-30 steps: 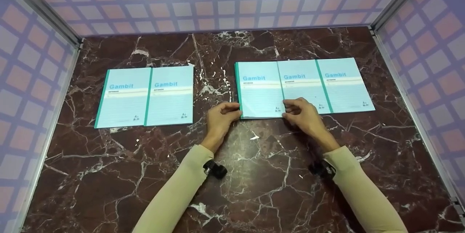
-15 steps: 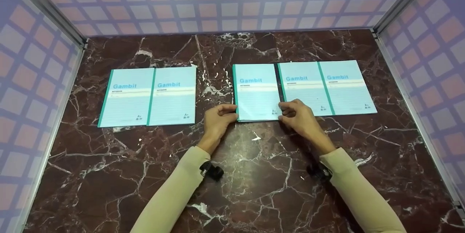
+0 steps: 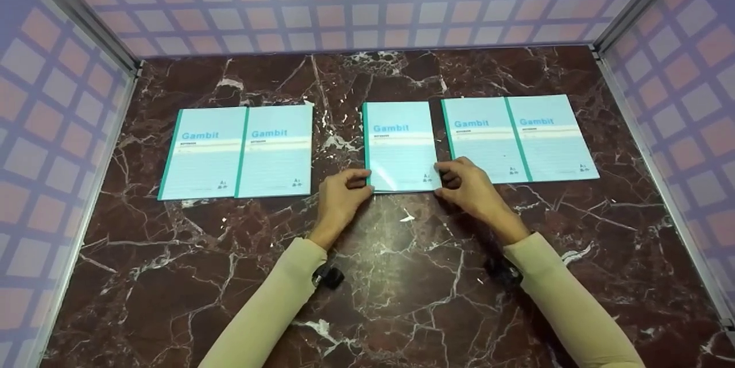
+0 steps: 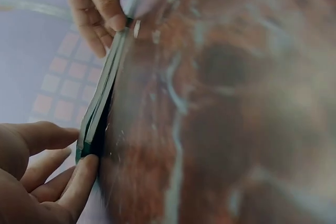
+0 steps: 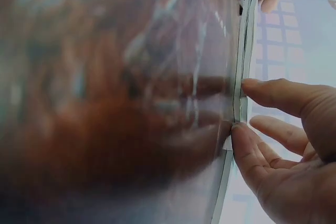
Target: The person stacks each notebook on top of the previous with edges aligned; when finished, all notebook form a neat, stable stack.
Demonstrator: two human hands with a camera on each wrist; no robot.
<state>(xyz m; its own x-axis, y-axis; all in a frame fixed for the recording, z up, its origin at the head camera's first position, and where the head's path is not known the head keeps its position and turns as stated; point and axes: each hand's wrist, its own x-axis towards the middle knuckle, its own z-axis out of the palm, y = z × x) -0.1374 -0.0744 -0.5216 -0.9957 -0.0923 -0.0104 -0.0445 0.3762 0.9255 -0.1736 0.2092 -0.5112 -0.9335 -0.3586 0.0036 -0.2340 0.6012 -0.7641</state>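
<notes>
A pale blue notebook [image 3: 400, 147] with a green spine lies flat mid-table, held between my two hands at its lower corners. My left hand [image 3: 343, 198] grips the spine side with thumb and fingertips. The right hand [image 3: 469, 193] holds the opposite side the same way. Seen edge-on in the left wrist view, the notebook's lower edge [image 4: 100, 100] shows two layers, like one notebook stacked on another. In the right wrist view, thumb and fingertips of the right hand [image 5: 289, 129] meet that layered edge [image 5: 244, 51].
Just right of my right hand lie two more notebooks, one [image 3: 482, 144] beside another [image 3: 554, 138]. Two others, a left one [image 3: 204, 152] and its neighbour [image 3: 275, 150], lie at the left. Checkered walls [image 3: 367, 9] bound the dark marble table [image 3: 379, 299] at back and sides.
Both hands have slid the held notebook left, away from the right pair, and a strip of table now shows between them. The view has shifted slightly; the other notebooks stay put.
</notes>
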